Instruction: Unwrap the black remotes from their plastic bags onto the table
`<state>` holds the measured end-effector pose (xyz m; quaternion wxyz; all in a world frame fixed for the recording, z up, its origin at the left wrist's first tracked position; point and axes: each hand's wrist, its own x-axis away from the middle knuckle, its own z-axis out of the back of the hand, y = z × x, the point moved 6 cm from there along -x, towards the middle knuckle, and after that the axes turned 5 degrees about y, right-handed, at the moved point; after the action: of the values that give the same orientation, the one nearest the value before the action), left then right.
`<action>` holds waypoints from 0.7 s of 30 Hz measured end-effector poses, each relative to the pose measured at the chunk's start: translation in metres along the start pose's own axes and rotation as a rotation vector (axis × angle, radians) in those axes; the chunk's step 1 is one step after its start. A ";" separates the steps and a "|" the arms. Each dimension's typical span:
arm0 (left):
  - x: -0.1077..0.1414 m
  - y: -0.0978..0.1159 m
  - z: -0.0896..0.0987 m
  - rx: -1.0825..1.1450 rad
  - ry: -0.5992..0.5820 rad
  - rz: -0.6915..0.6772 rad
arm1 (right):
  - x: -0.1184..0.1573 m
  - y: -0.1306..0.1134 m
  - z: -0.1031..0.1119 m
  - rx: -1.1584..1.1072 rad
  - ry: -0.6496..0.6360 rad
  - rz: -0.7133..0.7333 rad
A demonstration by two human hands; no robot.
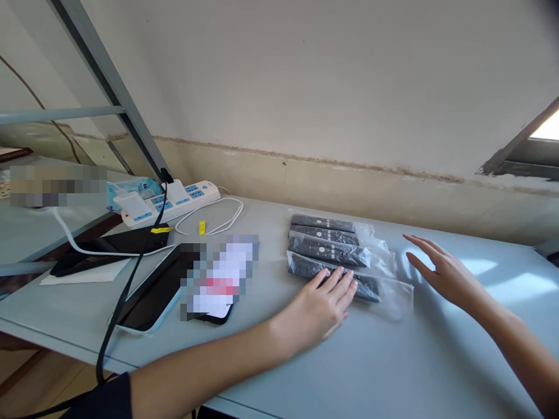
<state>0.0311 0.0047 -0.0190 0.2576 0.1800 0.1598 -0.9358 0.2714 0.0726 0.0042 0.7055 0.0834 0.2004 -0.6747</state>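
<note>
Several black remote controls (334, 249) in clear plastic sleeves lie side by side in a row on the grey table. My left hand (321, 305) rests on the nearest bagged remote (301, 265), its fingers stretched out flat over the middle of it and not wrapped round it. That remote's loose sleeve end (397, 297) spreads to the right. Right of the row, my right hand (449, 273) hovers with thumb and fingers apart, holding nothing and not touching the sleeves.
Left of the remotes lie a blurred lit phone (225, 279), a tablet-like device (151, 291) in a pale case and another dark device (113, 247). Behind them are a white power strip (174, 203) and white cables (238, 212). A black strap (126, 291) hangs across the left. The wall (305, 174) bounds the back.
</note>
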 end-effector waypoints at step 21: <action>-0.005 0.007 0.016 0.261 -0.063 -0.179 | -0.036 -0.176 -0.048 0.073 -0.477 0.360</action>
<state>0.0348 -0.0055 -0.0042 0.1525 0.1676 0.0440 -0.9730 0.0898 0.1106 0.0018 0.8375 -0.0180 -0.0131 -0.5460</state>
